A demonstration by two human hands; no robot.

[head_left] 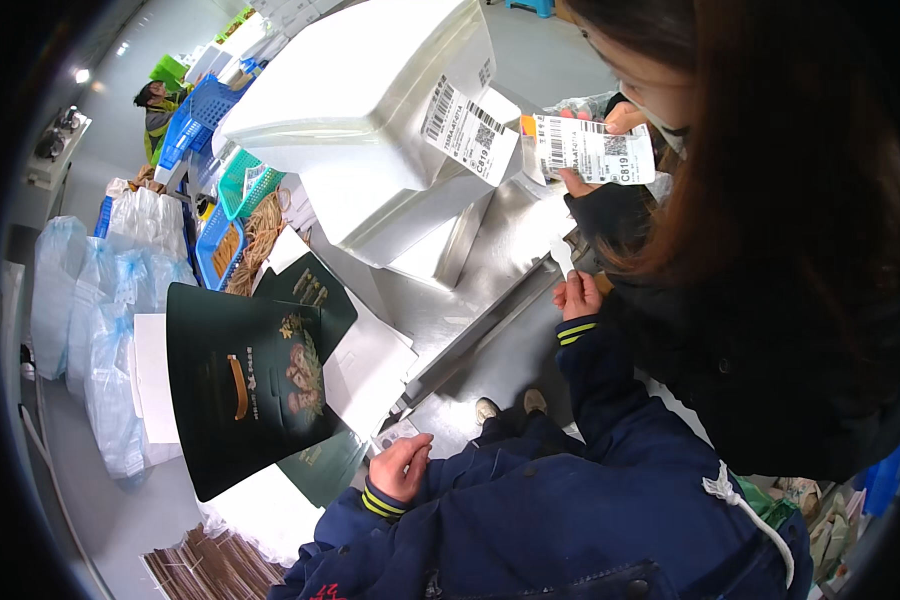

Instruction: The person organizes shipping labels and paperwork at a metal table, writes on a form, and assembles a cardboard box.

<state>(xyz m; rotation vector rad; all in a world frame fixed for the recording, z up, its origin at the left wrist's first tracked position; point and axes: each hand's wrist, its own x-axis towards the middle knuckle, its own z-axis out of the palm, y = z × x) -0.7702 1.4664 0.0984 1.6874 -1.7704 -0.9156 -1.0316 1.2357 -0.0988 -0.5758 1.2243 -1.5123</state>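
My right hand [577,297] pinches a small white strip [563,257], which points up over the edge of the metal table [515,235]. Low in the middle, my left hand [401,468] is closed with its fingers curled; nothing shows in it. Beside that hand stands a dark green carton [225,350] with a tan handle and printed mushrooms. A co-worker at the right holds a white shipping label [595,150] in both hands. It is next to a large white box [370,85] that bears a similar label [468,132].
Blue plastic bags [115,385] hang at the left. A green basket [248,183] and a blue basket [218,245] stand behind the cartons, near tan raffia-like strands [260,240]. Flattened cardboard [210,565] is stacked at lower left. The co-worker's dark coat [770,330] crowds my right side.
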